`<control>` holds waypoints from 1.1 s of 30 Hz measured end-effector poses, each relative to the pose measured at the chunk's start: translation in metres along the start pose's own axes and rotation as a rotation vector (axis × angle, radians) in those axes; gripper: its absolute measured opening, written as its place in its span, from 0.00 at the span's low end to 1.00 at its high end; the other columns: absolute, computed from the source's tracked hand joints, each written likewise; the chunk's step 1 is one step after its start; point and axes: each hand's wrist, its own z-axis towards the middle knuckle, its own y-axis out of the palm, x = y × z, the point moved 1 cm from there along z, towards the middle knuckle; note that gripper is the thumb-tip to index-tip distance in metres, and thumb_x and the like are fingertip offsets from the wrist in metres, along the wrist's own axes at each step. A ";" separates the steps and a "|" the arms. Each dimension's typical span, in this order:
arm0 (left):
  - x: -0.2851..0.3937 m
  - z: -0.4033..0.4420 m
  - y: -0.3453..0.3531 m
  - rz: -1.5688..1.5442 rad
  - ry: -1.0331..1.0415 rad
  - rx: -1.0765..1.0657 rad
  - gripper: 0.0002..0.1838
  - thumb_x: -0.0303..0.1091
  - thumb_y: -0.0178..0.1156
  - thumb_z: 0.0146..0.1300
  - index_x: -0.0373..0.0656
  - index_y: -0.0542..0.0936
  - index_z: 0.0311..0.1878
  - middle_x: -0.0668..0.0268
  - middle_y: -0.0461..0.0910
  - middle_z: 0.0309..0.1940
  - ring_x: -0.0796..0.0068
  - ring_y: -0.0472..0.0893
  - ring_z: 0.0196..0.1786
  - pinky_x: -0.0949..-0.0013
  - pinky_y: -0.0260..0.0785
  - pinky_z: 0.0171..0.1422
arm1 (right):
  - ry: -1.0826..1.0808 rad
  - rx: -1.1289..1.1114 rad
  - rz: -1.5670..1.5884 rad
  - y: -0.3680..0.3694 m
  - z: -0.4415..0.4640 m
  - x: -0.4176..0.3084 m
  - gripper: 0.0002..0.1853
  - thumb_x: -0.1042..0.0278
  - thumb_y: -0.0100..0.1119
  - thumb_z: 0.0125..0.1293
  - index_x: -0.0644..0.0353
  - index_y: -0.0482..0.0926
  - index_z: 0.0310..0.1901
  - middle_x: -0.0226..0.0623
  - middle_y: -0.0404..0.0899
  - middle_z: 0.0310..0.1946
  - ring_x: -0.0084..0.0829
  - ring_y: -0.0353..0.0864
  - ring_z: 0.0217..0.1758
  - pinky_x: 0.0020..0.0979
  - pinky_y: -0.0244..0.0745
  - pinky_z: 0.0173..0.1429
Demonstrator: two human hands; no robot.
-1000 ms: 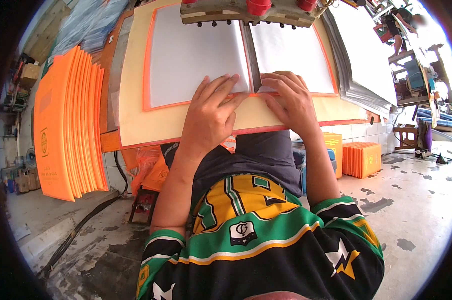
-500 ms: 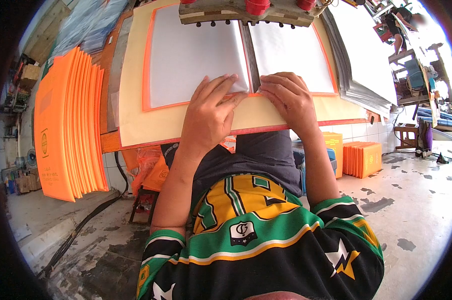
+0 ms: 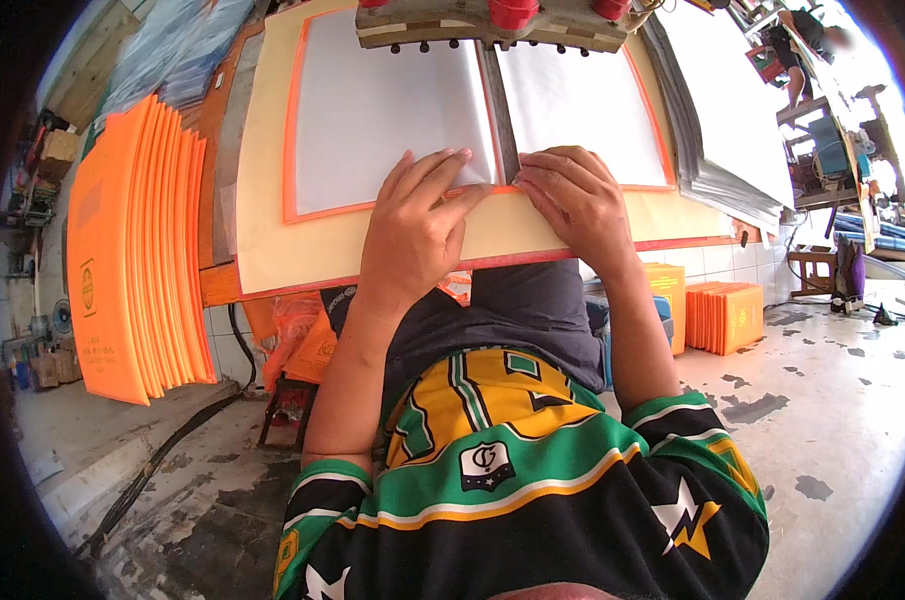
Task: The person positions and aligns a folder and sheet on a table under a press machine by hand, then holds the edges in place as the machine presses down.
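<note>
Two whitish translucent sheets, the left sheet (image 3: pixel 392 110) and the right sheet (image 3: pixel 577 110), lie over an orange cover (image 3: pixel 332 212) on a cream board (image 3: pixel 302 255). A dark metal strip (image 3: pixel 500 110) runs between them. My left hand (image 3: pixel 419 215) presses at the left sheet's lower inner corner, thumb and fingers drawn toward the cover's edge. My right hand (image 3: pixel 577 200) has its fingers bent together at the strip's near end, by the right sheet's corner. Whatever lies under the fingertips is hidden.
A machine head (image 3: pixel 452 28) with red knobs hangs over the far side. Orange folders (image 3: pixel 137 260) are stacked at the left, with more orange folders (image 3: pixel 724 318) on the floor. A pile of sheets (image 3: pixel 722 130) lies at the right. Another person (image 3: pixel 797 55) is far right.
My right fingers have drawn closer together and shifted slightly left at the strip's end. The orange cover and sheets have moved very slightly left. My left hand has shifted slightly left.
</note>
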 end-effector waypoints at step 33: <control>0.001 0.001 0.002 0.104 0.031 0.020 0.20 0.26 0.64 0.67 0.55 0.93 0.59 0.65 0.87 0.67 0.64 0.81 0.74 0.45 0.67 0.83 | 0.063 -0.085 -0.079 0.001 0.005 -0.002 0.08 0.65 0.69 0.71 0.57 0.85 0.47 0.32 0.88 0.49 0.37 0.85 0.57 0.41 0.78 0.65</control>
